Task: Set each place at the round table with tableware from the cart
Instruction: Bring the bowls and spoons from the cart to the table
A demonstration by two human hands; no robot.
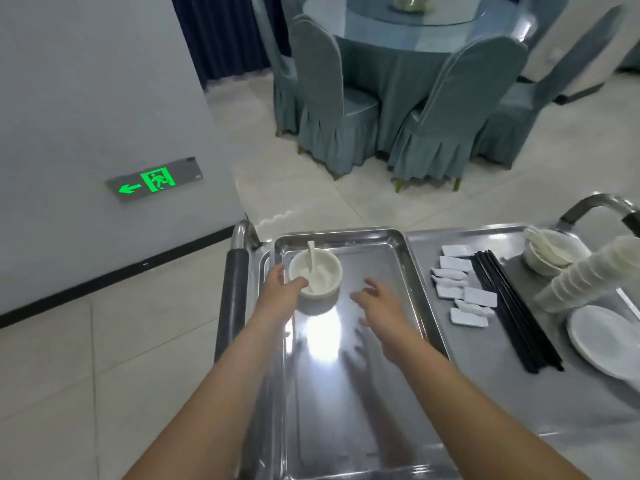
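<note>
A white bowl with a spoon is gripped by the left hand at the tray's far-left corner; the right hand hovers, fingers spread. The round table appears unset; chopsticks and plates are left on the cart.

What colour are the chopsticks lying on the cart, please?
Black chopsticks, clearest in the head view.

White bowl (spoon inside) on tray.
</note>
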